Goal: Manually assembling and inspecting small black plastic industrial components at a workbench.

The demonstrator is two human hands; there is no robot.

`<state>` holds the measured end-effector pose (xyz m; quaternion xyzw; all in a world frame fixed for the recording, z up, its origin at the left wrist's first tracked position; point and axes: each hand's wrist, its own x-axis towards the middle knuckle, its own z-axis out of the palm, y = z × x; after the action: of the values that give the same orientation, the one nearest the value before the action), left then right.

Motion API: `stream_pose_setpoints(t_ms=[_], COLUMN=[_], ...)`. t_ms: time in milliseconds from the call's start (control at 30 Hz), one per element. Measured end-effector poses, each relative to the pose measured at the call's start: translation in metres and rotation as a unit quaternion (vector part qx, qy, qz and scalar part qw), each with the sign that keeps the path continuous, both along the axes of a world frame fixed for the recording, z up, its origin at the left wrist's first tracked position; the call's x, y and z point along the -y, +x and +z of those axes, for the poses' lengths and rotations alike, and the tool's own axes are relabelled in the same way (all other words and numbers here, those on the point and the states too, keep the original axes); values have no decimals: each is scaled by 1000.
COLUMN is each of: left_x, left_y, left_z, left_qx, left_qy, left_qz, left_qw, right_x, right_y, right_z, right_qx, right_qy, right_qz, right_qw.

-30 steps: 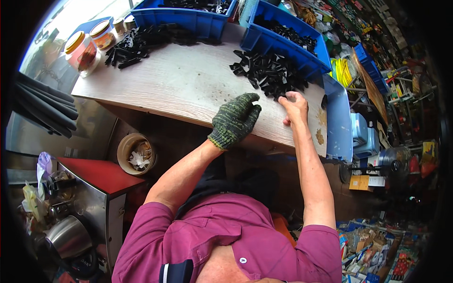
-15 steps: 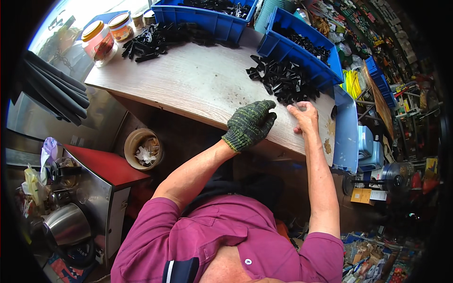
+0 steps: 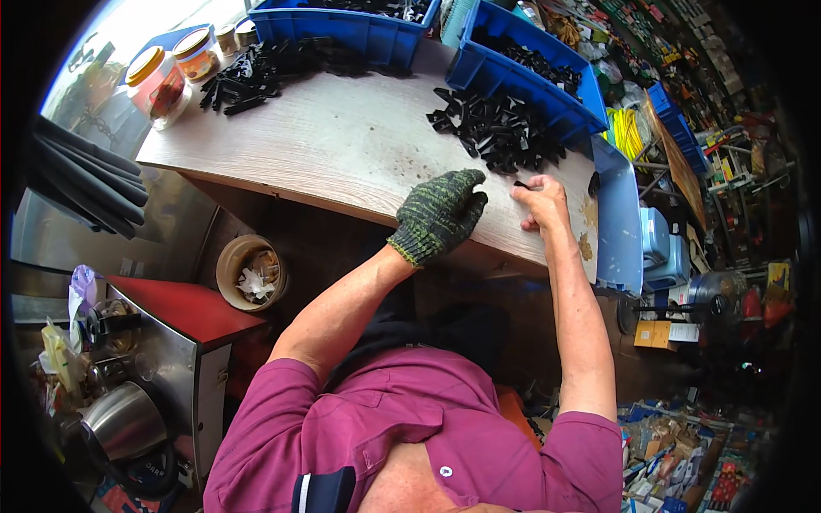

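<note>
Workroom: cramped, with crowded goods [image 3: 727, 77] along the right side and a bright opening [image 3: 162, 26] at the far left.
Counter [image 3: 325, 128]: pale wood-grain top, spotted near its middle and worn brown toward the near right corner.
Loose pile [image 3: 496, 128]: short black pieces heaped on the right part of the counter, just beside the right bin [image 3: 479, 73], a blue one with more black pieces inside.
Right hand [image 3: 543, 203]: bare, at the right part of the counter, just on the near side of the loose pile.
Right grip: thumb and forefinger pinching a small black piece [image 3: 521, 185]; the other fingers curl under.
Left hand [image 3: 438, 215]: in a dark green knitted glove [image 3: 423, 227], over the near edge of the counter, left of the right hand and apart from it.
Left grip: fingers bent, a gap showing between forefinger and thumb; whether anything lies within, I cannot tell.
Far bin [image 3: 342, 36]: blue, also filled with black pieces, a longer-pieced pile [image 3: 248, 77] lying along its near side and leftward.
Jars [image 3: 160, 90]: lidded, at the far left corner.
Bucket [image 3: 226, 278]: left of the person and below counter height, pale scraps inside; a red-topped cabinet [image 3: 184, 308] stands nearer.
</note>
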<state>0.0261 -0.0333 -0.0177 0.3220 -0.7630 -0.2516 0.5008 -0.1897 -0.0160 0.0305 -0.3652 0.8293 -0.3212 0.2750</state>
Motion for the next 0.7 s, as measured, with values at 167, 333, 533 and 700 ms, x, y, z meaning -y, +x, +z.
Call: stream_pose_setpoints(t_ms=[167,333,533,700], left_x=[0,0,-3,0], left_y=[2,-2,-11,-6], left_z=[7,9,13,18], left_qx=[16,85,134,170], left_qy=[-2,5,12,48], left_qz=[-10,-3,10,19], left_qw=[1000,996,991,984], right_x=[5,-10,-15,-20], right_y=[2,30,76,77], right_z=[-7,-5,-34,-30], right_qx=[9,204,307,262], right_qy=[-18,-134,-306,-274], right_qz=[-9,-28,-21,16], right_qw=[1000,969,901,925])
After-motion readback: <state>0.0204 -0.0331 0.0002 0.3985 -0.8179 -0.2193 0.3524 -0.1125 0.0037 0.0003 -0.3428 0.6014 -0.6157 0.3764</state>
